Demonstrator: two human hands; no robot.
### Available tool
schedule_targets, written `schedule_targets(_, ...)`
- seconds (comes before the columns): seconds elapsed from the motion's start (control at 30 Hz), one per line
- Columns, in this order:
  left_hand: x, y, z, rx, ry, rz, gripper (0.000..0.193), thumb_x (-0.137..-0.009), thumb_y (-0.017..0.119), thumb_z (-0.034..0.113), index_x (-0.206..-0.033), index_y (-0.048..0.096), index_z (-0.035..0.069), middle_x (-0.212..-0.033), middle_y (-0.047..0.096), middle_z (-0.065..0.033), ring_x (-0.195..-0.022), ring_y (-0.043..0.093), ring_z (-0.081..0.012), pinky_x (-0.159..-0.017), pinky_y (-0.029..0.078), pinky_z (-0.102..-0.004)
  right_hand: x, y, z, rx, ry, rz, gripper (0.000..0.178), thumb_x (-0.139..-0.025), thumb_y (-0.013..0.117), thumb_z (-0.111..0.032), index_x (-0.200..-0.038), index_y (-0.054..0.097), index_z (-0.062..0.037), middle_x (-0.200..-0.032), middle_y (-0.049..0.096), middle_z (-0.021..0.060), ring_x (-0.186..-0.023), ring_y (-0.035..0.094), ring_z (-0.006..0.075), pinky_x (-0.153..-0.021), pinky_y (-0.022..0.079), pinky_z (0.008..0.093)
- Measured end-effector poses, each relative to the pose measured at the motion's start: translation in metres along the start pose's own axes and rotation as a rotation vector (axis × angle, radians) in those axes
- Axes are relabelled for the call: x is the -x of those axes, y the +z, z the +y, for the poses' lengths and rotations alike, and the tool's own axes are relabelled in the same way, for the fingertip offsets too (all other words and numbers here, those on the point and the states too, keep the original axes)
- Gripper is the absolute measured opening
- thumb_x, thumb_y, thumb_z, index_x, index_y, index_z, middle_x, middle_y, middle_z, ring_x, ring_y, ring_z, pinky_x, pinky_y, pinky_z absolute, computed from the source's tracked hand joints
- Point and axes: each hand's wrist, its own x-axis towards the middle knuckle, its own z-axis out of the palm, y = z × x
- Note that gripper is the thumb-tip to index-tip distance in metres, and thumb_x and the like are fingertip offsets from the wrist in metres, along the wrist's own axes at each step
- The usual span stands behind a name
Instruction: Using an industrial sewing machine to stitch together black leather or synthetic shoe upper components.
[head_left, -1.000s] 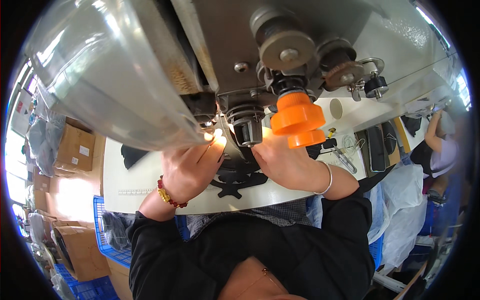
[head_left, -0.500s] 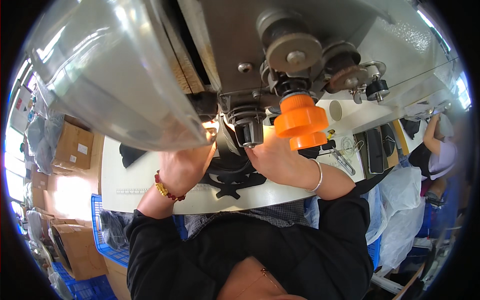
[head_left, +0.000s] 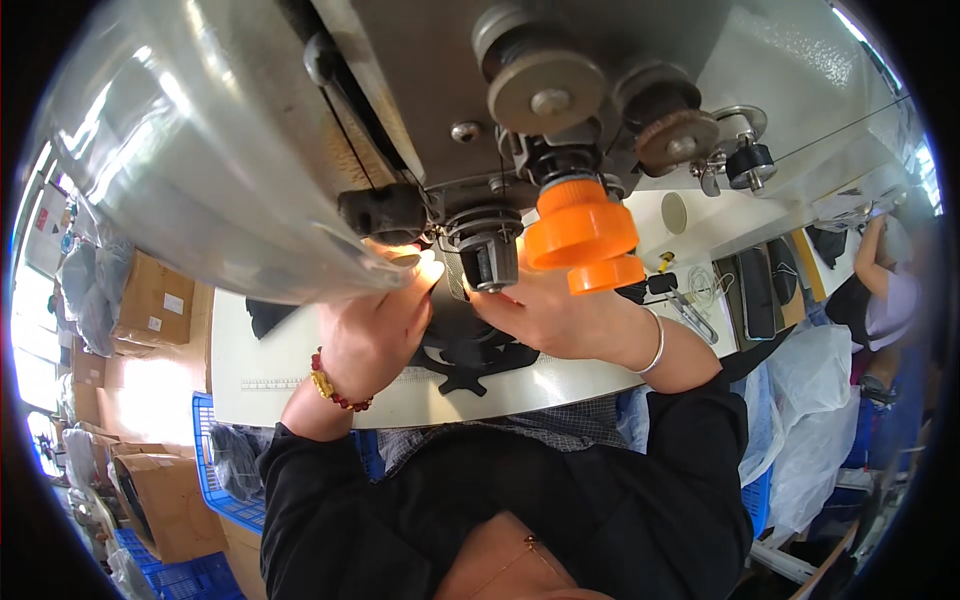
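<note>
Below the head of a sewing machine (head_left: 440, 70), a black shaped piece of material (head_left: 475, 358) with cut-out openings lies on the white table. My left hand (head_left: 368, 335) is closed on its left side, fingertips lit by the machine's lamp and partly behind a clear plastic shield (head_left: 190, 190). My right hand (head_left: 570, 312) pinches the right side close to the needle area. Its fingertips are partly covered by the dark presser part (head_left: 483, 255). An orange tension knob (head_left: 580, 230) sticks out above my right hand.
The white tabletop (head_left: 285, 345) carries a ruler strip, with snips (head_left: 692, 315) at the right. A blue crate (head_left: 225, 500) and cardboard boxes (head_left: 155, 300) stand left. Clear plastic bags (head_left: 810, 400) hang at the right, where another person (head_left: 885, 300) works farther off.
The view has shifted slightly, so the machine head appears farther left. My hands have drawn a little closer together around the black piece, and less of its lower part shows.
</note>
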Motion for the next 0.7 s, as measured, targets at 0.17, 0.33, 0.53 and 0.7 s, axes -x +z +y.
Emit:
schedule_targets(0.17, 0.004, 0.001, 0.002, -0.046, -0.001, -0.006, 0.038, -0.065, 0.073, 0.005, -0.103, 0.071, 0.01, -0.103, 0.067, -0.008, -0.096, 0.063, -0.0284, -0.08, 0.05, -0.0421, -0.003, 0.0, -0.001, -0.006, -0.066, 0.08, 0.029, -0.074, 0.071, -0.015, -0.102, 0.065, -0.0095, -0.088, 0.06, 0.0025, -0.065, 0.056, 0.0185, -0.053, 0.044, 0.0317)
schedule_targets(0.33, 0.008, 0.006, -0.003, -0.004, 0.021, 0.002, 0.033, -0.065, 0.075, 0.005, -0.098, 0.07, 0.008, -0.103, 0.065, -0.0086, -0.096, 0.062, -0.0295, -0.081, 0.05, -0.0432, -0.003, 0.006, 0.001, -0.03, -0.042, 0.081, 0.024, -0.072, 0.072, -0.014, -0.095, 0.065, -0.009, -0.085, 0.058, 0.0024, -0.065, 0.056, 0.0186, -0.054, 0.044, 0.0313)
schedule_targets(0.53, 0.01, 0.008, -0.007, 0.026, -0.018, -0.054, 0.032, -0.067, 0.076, 0.006, -0.098, 0.068, 0.007, -0.106, 0.061, -0.0135, -0.098, 0.06, -0.0339, -0.085, 0.047, -0.0485, -0.002, 0.01, 0.002, 0.073, -0.043, 0.104, 0.019, -0.073, 0.07, -0.015, -0.091, 0.065, -0.0106, -0.082, 0.057, 0.0011, -0.067, 0.056, 0.0177, -0.054, 0.043, 0.0308)
schedule_targets(0.7, 0.011, 0.012, -0.003, -0.021, 0.016, 0.033, 0.031, -0.067, 0.075, 0.006, -0.097, 0.067, 0.006, -0.105, 0.061, -0.0144, -0.099, 0.06, -0.0349, -0.083, 0.047, -0.0493, -0.001, 0.016, 0.006, -0.019, -0.041, 0.118, 0.017, -0.073, 0.069, -0.014, -0.089, 0.064, -0.0115, -0.081, 0.057, 0.0001, -0.066, 0.056, 0.0176, -0.053, 0.042, 0.0313)
